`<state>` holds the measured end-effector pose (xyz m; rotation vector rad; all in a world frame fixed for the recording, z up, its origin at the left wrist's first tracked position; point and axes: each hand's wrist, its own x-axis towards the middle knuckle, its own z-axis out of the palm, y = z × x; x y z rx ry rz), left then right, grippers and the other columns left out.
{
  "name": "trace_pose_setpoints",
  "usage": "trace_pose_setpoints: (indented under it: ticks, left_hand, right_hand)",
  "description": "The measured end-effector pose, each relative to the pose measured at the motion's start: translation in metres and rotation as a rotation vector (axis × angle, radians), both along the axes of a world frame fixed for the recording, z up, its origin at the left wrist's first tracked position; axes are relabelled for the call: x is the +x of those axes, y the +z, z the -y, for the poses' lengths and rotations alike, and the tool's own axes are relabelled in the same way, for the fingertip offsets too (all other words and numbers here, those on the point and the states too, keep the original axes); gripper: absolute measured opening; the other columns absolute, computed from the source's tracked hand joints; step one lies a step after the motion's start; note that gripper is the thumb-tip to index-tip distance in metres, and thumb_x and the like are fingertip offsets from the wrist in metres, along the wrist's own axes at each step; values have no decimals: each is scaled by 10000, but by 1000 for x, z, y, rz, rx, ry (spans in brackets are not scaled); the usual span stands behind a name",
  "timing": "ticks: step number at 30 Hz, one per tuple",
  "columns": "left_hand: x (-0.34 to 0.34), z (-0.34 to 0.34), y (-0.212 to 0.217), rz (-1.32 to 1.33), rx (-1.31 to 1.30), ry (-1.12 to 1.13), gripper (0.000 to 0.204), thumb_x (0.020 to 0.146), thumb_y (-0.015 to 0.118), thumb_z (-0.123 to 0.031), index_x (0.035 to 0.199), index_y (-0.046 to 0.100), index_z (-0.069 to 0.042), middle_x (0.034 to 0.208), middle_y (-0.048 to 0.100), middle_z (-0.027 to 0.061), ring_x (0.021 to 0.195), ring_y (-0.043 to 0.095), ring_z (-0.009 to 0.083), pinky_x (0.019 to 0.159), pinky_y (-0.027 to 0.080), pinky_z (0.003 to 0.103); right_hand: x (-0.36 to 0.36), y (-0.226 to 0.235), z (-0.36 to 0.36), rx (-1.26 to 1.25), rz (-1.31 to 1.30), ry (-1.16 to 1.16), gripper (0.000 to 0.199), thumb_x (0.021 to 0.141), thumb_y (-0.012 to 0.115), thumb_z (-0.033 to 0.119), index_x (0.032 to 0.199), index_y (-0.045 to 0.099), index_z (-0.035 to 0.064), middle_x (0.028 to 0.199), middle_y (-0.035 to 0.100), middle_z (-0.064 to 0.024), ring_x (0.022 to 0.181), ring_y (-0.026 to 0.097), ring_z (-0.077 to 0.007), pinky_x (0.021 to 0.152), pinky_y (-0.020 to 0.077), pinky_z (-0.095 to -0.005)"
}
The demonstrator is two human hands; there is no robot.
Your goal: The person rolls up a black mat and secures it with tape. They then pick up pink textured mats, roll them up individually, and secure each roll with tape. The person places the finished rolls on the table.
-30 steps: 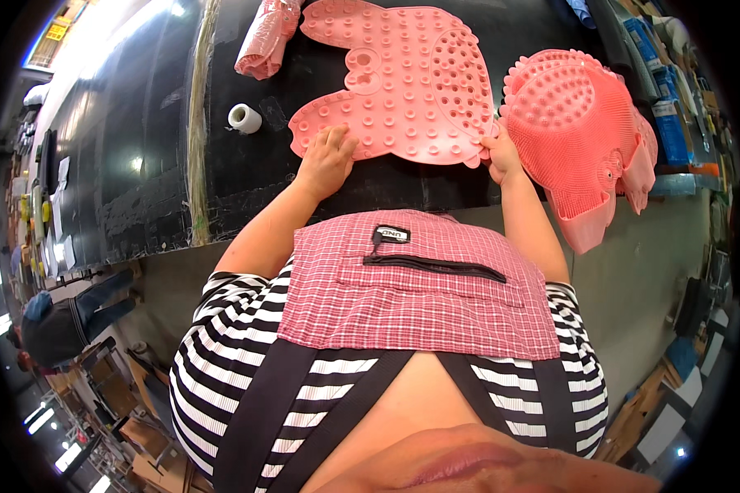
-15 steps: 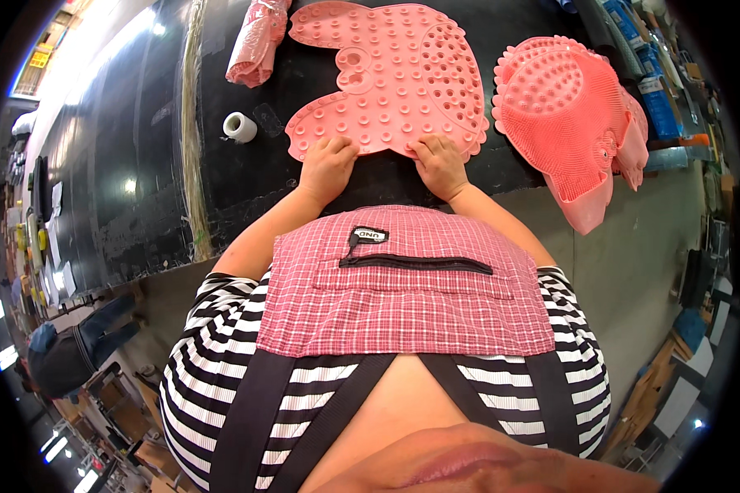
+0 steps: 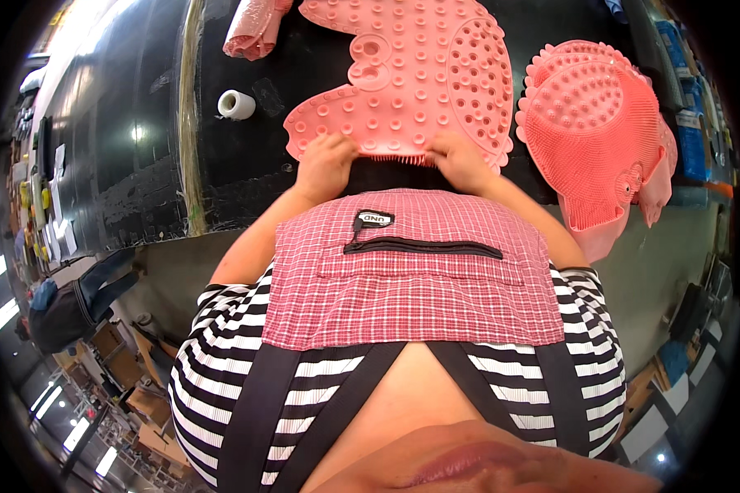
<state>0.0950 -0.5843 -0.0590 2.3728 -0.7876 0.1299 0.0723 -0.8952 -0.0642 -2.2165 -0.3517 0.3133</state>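
A pink rubber bath mat (image 3: 419, 90) lies in front of me on the black table, its suction-cup side up. My left hand (image 3: 327, 164) pinches its near edge toward the left. My right hand (image 3: 459, 161) grips the same edge farther right. Between the two hands that edge is lifted a little, and a row of short bristles shows from the underside. To the right, a stack of similar pink mats (image 3: 584, 123) lies folded over the table's edge, apart from my hands, with bristles and a dotted oval showing.
A small white roll (image 3: 236, 104) stands on the black table (image 3: 140, 164), left of the mat. Behind it lies a rolled pink mat in clear plastic (image 3: 256, 29). A strip of clear tape (image 3: 191, 123) crosses the table. Blue packages (image 3: 689, 115) are at the far right.
The near edge of the mat has been raised and bent, so its bristles now show. My right hand has shifted slightly right. The whole view has moved a little.
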Motion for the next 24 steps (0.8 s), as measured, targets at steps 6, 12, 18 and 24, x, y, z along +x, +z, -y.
trace_pose_setpoints:
  ticks: [6,12,18,24]
  left_hand:
    - [48,3,29,-399,165,-28,139,931,681,-184,1048,691,-109,1019,686,126,1019,667,368,820,524,463]
    - [53,7,28,-243,178,-45,151,923,704,-233,1025,673,-126,1249,620,90,1053,670,338,874,539,452]
    - [70,5,8,40,242,-222,115,896,688,-231,960,651,-142,1182,595,77,1097,611,327,863,526,455]
    - [34,-4,2,471,398,-273,331,861,700,-268,1143,663,-99,1323,566,82,1191,536,272,1010,422,434]
  right_hand:
    - [19,36,-14,-186,58,-107,386,858,721,139,1229,646,60,1008,685,-149,948,669,-314,846,536,-419]
    - [-1,29,-20,-462,619,73,82,843,616,91,898,671,63,986,613,-93,962,620,-290,819,494,-412]
    - [-9,32,-21,-740,547,271,237,851,628,159,1020,683,2,1048,638,-101,1030,597,-263,886,463,-388]
    - [-26,11,-16,-728,663,124,324,881,604,140,1170,616,-5,1049,623,-138,981,600,-300,881,483,-420]
